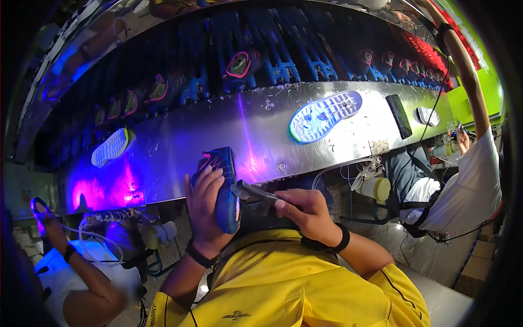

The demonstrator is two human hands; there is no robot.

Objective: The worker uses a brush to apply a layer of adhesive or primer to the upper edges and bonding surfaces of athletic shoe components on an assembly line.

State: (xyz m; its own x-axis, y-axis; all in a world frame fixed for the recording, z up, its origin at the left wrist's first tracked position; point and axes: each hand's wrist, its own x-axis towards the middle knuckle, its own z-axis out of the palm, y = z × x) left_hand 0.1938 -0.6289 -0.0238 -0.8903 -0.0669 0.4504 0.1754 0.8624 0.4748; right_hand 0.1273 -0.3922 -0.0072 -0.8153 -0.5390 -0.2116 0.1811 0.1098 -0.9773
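Observation:
My left hand (206, 203) grips a blue shoe upper (223, 185) with pink trim, held upright just below the metal bench edge. My right hand (303, 211) holds a dark brush-like tool (251, 192) whose tip touches the shoe's side. A blue and white sole (325, 115) lies tread up on the shiny metal bench (218, 141) beyond my hands. I wear a yellow shirt and dark wristbands on both wrists.
A conveyor at the back carries several blue shoes (239, 64) on blue racks. Another sole (110, 146) lies at the left, lit purple. A dark phone (399, 115) rests at the right. A person in white (468, 180) reaches up at the right; another person (71, 267) sits at the left.

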